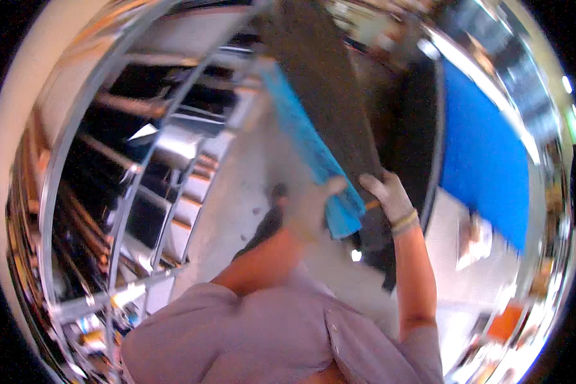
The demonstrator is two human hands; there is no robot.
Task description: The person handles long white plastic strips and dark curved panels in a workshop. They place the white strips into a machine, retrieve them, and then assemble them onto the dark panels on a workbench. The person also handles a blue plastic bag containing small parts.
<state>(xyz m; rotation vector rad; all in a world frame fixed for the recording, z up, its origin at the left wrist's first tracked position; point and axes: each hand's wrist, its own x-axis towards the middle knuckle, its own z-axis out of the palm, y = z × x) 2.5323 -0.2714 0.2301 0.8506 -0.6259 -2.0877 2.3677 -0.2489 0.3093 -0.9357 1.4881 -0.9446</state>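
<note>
A long dark grey-brown sheet or panel [320,89] stretches away from me from the middle of the head view; its material is hard to tell. My right hand [390,197], in a pale work glove, grips its near right corner, thumb on top and the other fingers hidden. Along the panel's left side lies a bright blue sheet [301,125], with its near end hanging loose and creased. At that end my left hand [320,201], also gloved and smeared by motion, has its thumb over the blue edge; its other fingers are hidden.
To the left stands a grey metal rack [125,185] holding dark pieces and long strips. A large blue panel [483,147] is on the right, beyond a dark upright edge. An orange item [507,321] lies at lower right. Grey floor [227,173] runs between rack and panel.
</note>
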